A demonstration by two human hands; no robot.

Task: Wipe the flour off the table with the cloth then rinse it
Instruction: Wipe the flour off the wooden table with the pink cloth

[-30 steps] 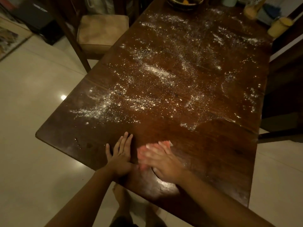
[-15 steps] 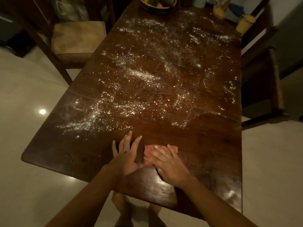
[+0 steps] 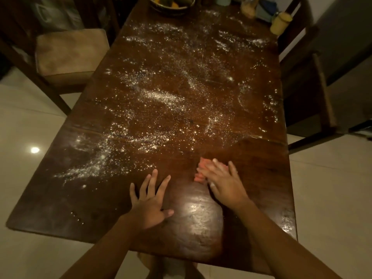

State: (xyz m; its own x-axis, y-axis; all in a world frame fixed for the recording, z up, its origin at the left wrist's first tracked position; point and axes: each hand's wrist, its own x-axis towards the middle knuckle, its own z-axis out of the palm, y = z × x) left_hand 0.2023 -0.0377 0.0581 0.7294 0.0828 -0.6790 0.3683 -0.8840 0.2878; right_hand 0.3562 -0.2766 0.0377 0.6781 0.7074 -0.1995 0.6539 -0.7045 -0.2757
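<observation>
A dark wooden table (image 3: 261, 178) fills the view, with white flour (image 3: 161, 97) scattered over its middle and far parts and a thicker patch at the near left. My right hand (image 3: 223, 184) lies flat with spread fingers on a pink-orange cloth (image 3: 201, 170), pressing it to the wood near the front. Most of the cloth is hidden under the hand. My left hand (image 3: 150, 200) rests flat on the bare table to the left of the cloth, fingers spread, holding nothing.
A fruit bowl (image 3: 171, 4) stands at the far end, with a yellow jar (image 3: 280, 23) and other containers at the far right corner. A cushioned chair (image 3: 68, 55) stands at the left side, a dark wooden chair (image 3: 314, 83) at the right. Pale tiled floor surrounds the table.
My right hand has slid the cloth to the right and a little farther away. The gap between my hands has widened. The view has shifted so the table sits more central.
</observation>
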